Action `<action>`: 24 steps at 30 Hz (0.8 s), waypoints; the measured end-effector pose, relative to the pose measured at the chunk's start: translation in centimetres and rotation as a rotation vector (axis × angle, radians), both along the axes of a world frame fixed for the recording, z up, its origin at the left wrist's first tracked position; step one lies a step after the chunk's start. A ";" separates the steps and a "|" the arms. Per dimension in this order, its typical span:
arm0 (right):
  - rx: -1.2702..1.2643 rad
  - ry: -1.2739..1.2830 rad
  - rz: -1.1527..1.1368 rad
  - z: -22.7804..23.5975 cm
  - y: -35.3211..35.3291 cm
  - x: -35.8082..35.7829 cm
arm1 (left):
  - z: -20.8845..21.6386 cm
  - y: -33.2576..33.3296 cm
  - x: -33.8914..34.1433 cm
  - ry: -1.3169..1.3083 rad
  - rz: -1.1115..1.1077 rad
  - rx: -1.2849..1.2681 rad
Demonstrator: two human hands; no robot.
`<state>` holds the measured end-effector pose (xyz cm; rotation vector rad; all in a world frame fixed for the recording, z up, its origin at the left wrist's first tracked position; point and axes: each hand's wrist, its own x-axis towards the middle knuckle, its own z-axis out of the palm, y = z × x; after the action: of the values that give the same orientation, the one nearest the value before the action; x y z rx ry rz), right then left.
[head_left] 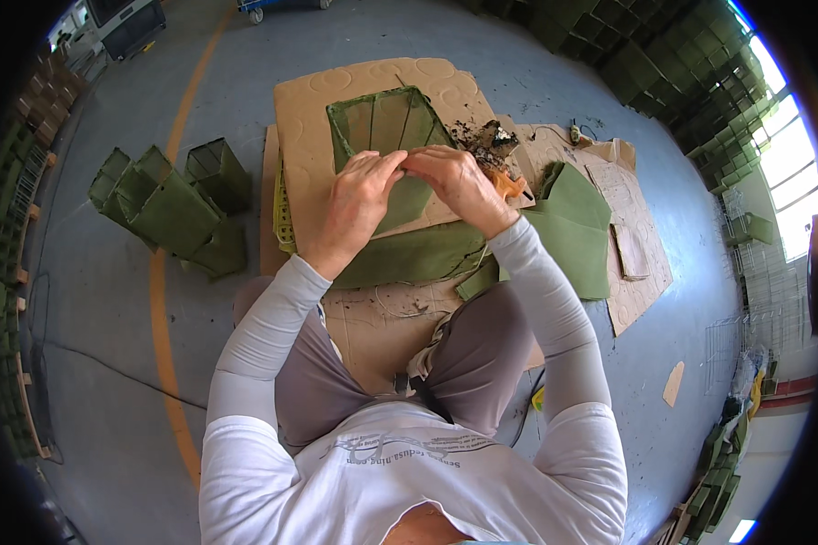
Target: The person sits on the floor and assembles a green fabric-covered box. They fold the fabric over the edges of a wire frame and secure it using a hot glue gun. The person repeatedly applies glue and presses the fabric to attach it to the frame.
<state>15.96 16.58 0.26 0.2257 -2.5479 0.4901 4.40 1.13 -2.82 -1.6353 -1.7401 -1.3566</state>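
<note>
Left hand point(359, 198) and right hand point(459, 182): fingers curled, fingertips meeting over near side of open green box point(382, 118). Cannot tell whether anything pinched between them. Box under and just beyond hands, above brown cardboard point(302, 118). Dark scraps point(482, 136) and orange item point(511, 186) just right of right hand; green sheets point(568, 236) farther right. More green boxes point(173, 209) on floor, well left of left hand.
</note>
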 end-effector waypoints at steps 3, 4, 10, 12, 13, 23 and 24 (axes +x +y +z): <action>-0.133 -0.024 0.017 1.2 0.2 0.2 | 0.0 0.4 -0.2 -0.003 0.004 0.016; -0.169 0.077 0.012 0.8 0.4 0.2 | 0.0 0.4 -0.2 0.008 0.024 0.023; -0.053 0.075 -0.065 -0.1 0.2 0.6 | 0.0 0.2 -0.1 -0.013 0.022 0.020; -0.045 0.066 -0.057 -0.1 0.2 0.6 | -0.1 0.2 0.0 -0.025 0.024 0.025; -0.040 0.060 -0.051 -0.1 0.3 0.5 | -0.1 0.2 0.0 -0.036 0.025 0.024; -0.036 0.109 -0.038 0.2 -1.4 0.5 | 1.2 -2.5 -2.3 -0.424 -0.007 0.146; -0.004 0.136 -0.037 -0.2 -1.5 0.2 | 1.1 -2.8 -2.6 -0.227 0.041 0.101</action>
<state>16.15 15.05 0.07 0.2023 -2.4145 0.4505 1.83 -1.65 -1.69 -1.4307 -1.7853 -1.6355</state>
